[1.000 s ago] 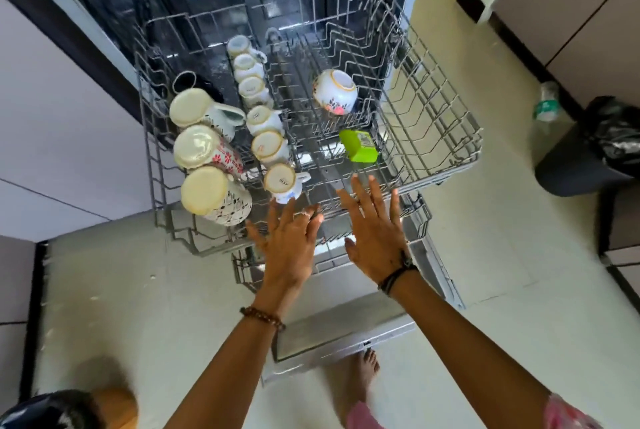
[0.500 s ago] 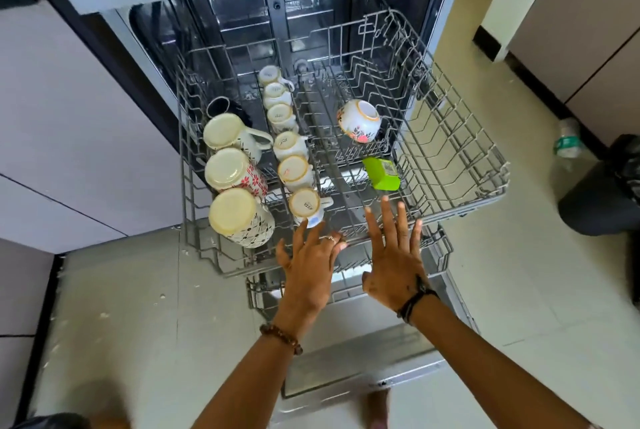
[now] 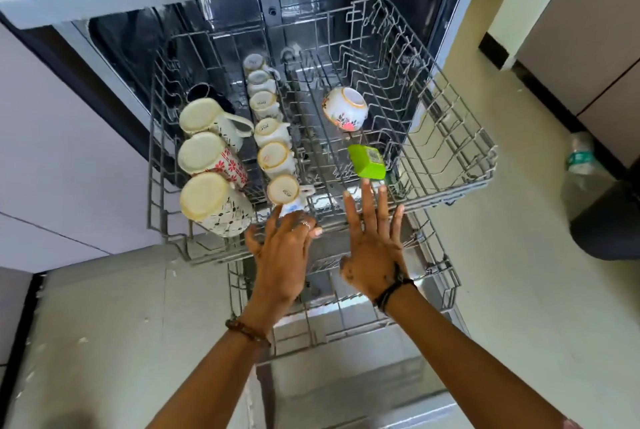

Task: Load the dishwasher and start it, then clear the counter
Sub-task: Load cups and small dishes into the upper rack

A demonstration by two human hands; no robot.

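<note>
two hands are out flat at the front rail of the top rack [image 3: 450,191]. i see my left hand [image 3: 282,255] with its fingers spread, tips by the rail just under a small cup [image 3: 284,190]. my right hand [image 3: 375,252] is spread too, fingers straight, tips just below a green box [image 3: 367,161]. i cannot tell if they touch the wire. three big mugs [image 3: 207,158] sit upside down on the left side. one flower bowl [image 3: 344,108] lies tipped near the middle. the bottom rack [image 3: 446,276] sticks out under the top one, over the open dishwasher door [image 3: 346,380].
</note>
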